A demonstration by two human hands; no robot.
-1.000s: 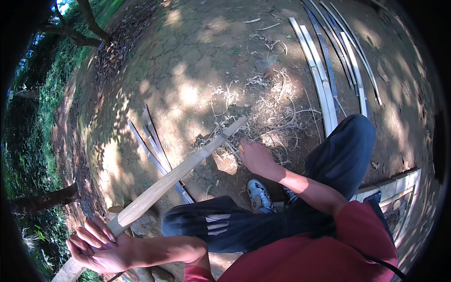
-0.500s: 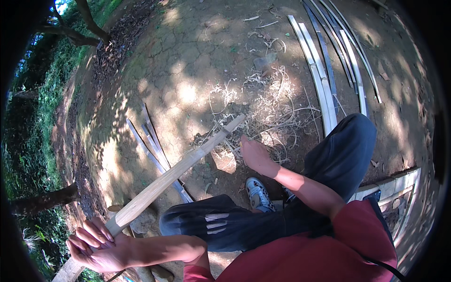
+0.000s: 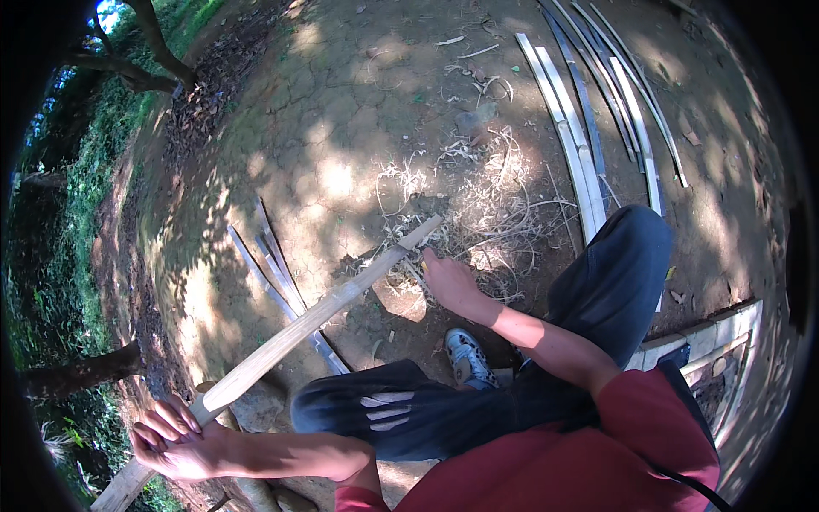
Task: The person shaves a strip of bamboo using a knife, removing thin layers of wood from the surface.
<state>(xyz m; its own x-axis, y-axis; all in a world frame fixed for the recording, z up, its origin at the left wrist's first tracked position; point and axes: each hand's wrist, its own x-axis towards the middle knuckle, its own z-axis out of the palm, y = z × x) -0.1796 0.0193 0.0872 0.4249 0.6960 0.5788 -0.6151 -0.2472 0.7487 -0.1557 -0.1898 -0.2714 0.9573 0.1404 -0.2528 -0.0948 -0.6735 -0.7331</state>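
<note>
A long pale bamboo slat (image 3: 294, 333) slants from the lower left up toward the middle, its far end above the shavings. My left hand (image 3: 179, 444) is closed round its lower part, fingers curled over the edge. My right hand (image 3: 450, 282) is a closed fist just right of the slat's far end. A small yellowish bit shows at its thumb, but what it grips is mostly hidden. A dark band crosses the slat beside this fist; whether it is a blade or a mark on the bamboo I cannot tell. Curly pale shavings (image 3: 503, 205) lie on the ground beyond.
Long strips (image 3: 580, 162) lie at the upper right, and several thinner strips (image 3: 277, 273) left of my bent knee. A stone (image 3: 260, 405) sits beneath the slat. A pale slatted frame (image 3: 699, 346) is at the right, a tree trunk (image 3: 81, 369) at the left.
My right fist has moved slightly left and toward me along the slat. The slat's far end has dipped a little, and my left hand has shifted slightly right.
</note>
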